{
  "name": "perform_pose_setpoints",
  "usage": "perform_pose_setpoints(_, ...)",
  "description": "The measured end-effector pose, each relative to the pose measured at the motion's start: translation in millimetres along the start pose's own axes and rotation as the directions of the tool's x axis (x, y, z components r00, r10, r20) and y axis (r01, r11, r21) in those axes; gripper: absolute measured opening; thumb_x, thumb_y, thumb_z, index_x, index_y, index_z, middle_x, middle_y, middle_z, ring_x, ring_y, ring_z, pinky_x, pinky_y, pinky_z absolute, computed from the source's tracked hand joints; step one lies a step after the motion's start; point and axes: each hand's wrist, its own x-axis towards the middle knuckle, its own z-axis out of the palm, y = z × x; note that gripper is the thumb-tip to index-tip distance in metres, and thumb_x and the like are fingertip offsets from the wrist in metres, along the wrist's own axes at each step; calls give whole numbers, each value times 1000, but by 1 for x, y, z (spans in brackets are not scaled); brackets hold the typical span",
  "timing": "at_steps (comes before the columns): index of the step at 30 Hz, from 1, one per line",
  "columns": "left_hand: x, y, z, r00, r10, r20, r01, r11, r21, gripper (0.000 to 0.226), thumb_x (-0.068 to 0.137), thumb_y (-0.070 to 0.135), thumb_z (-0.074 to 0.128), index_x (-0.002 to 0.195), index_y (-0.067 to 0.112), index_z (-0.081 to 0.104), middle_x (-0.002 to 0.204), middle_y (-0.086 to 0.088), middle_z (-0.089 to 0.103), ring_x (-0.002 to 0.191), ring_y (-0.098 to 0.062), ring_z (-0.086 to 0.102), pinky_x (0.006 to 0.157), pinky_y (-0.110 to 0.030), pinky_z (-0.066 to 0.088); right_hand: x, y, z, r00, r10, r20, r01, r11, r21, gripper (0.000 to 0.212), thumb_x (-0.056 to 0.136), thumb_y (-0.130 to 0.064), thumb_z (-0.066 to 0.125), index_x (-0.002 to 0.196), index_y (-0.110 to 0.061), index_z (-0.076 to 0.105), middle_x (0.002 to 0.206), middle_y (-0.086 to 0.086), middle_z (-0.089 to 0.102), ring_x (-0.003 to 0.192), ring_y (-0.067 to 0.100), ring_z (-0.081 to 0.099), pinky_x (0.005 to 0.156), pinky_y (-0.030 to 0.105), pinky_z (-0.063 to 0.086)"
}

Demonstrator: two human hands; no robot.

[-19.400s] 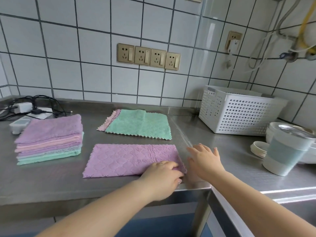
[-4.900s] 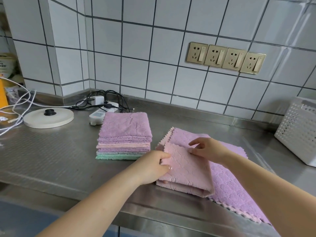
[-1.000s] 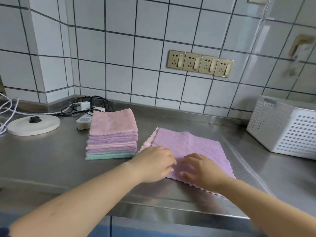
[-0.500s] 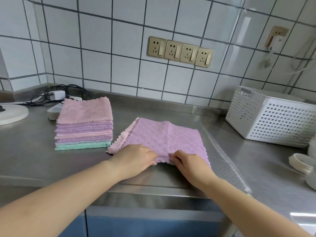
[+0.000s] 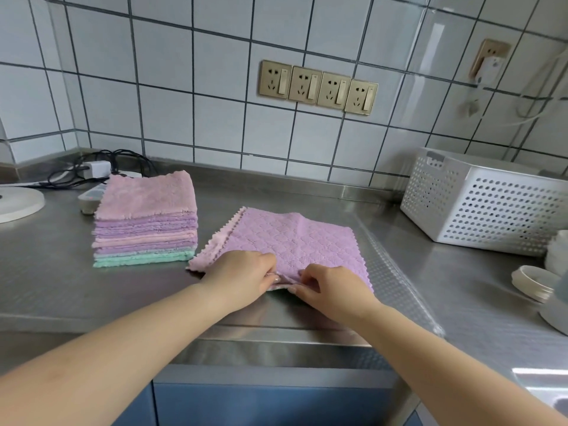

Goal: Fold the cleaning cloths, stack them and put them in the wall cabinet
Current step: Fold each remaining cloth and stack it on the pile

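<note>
A purple quilted cloth (image 5: pixel 295 238) lies flat on the steel counter (image 5: pixel 61 287), with a pink cloth edge (image 5: pixel 215 241) showing under its left side. My left hand (image 5: pixel 242 273) and my right hand (image 5: pixel 333 284) both pinch the purple cloth's near edge, close together at its middle, and the edge is slightly raised between them. To the left stands a stack of several folded cloths (image 5: pixel 144 219), pink on top, purple and pink below, green at the bottom. No wall cabinet is in view.
A white perforated basket (image 5: pixel 482 207) stands at the right against the tiled wall. White dishes and lids (image 5: pixel 534 282) sit at the far right. Cables, a charger (image 5: pixel 95 169) and a round white base (image 5: pixel 18 204) lie at the back left. The counter's front edge is just below my hands.
Over the last second both hands slid to the purple cloth's near edge and took hold of it. Before that a folded pink cloth went on top of the stack.
</note>
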Motion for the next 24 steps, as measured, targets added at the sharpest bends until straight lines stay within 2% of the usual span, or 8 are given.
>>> perform_pose_setpoints(2,0,2,-2,1000,-13,-19,14,1000,18,23,94,40,44,98,20,54,98,-2,65,91,-27,59,64,-30,33,1,-6,-2,1000,9,-7,-9,997,-82,43,86,-61,47,88,-18,54,80,2,62,79,27,58,66,33,46)
perform_pose_setpoints(5,-2,2,-2,1000,-11,-22,12,1000,27,23,95,38,42,100,18,52,97,-4,65,89,-29,59,63,-32,33,5,-19,-6,999,44,5,-42,979,-199,53,87,-66,36,84,-15,53,74,2,54,73,27,52,59,31,41)
perform_pose_setpoints(8,-1,4,-2,1000,-6,-22,7,999,54,26,95,39,42,101,16,52,98,-5,65,90,-31,59,63,-33,34,11,-30,-8,999,26,43,-10,937,-349,54,91,-64,27,82,-15,48,76,5,52,72,28,50,52,29,31)
perform_pose_setpoints(10,-1,6,-3,1000,-4,-22,5,998,61,28,94,39,43,102,14,52,98,-6,64,91,-32,59,62,-32,32,14,-33,-9,998,-10,68,37,906,-421,45,97,-51,29,91,-14,53,87,9,59,80,30,55,58,30,33)
perform_pose_setpoints(11,-1,6,-3,1000,-7,-19,8,998,60,27,93,38,44,101,14,52,98,-5,64,91,-32,58,62,-32,32,14,-32,-10,997,-19,80,52,904,-424,38,98,-44,31,94,-13,53,91,10,61,83,31,56,61,30,34)
perform_pose_setpoints(15,-4,1,-4,1000,-7,20,7,1000,-7,14,89,25,50,101,18,51,102,-2,64,96,-28,58,69,-33,40,11,-23,-11,995,-25,100,61,924,-376,21,94,-32,42,95,-13,50,70,5,43,71,28,45,61,30,35)
perform_pose_setpoints(19,-2,-11,-1,998,3,61,0,998,-59,26,86,14,49,109,21,58,110,3,61,105,-21,55,81,-33,45,9,-11,-10,996,-8,87,33,955,-295,20,86,-12,46,105,-17,53,84,9,53,74,28,48,61,30,37)
perform_pose_setpoints(24,-7,-32,-1,1000,-2,27,0,999,50,33,86,8,46,111,20,63,112,2,59,111,-21,51,84,-31,44,3,7,-4,998,-69,6,68,961,-268,26,85,-7,44,107,-16,55,104,4,58,95,29,58,69,33,46)
